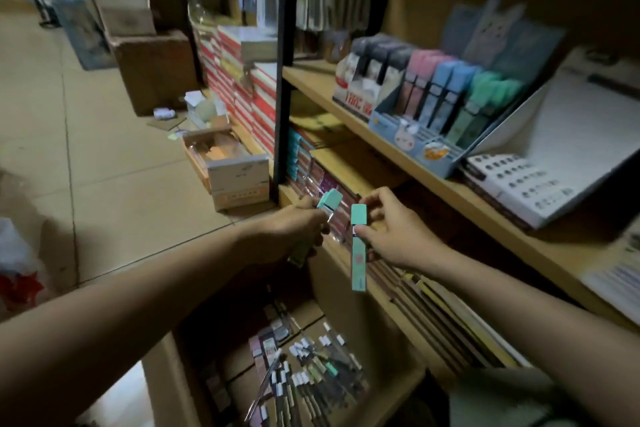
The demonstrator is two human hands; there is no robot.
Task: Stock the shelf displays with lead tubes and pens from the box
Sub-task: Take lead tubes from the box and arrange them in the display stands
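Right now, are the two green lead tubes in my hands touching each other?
Apart. The head view shows the left tube and the right tube separated by a visible gap, with the shelf stock showing between their caps.

We see a dim storeroom with a beige tiled floor (104,163) filling the left of the frame, dark grout lines crossing it. A wooden shelving unit (408,170) runs diagonally across the right half, a black metal upright (282,80) standing at its near end. Brown cardboard cartons (152,69) sit on the floor at upper left; light falls on the tiles, while the shelves stay shadowed
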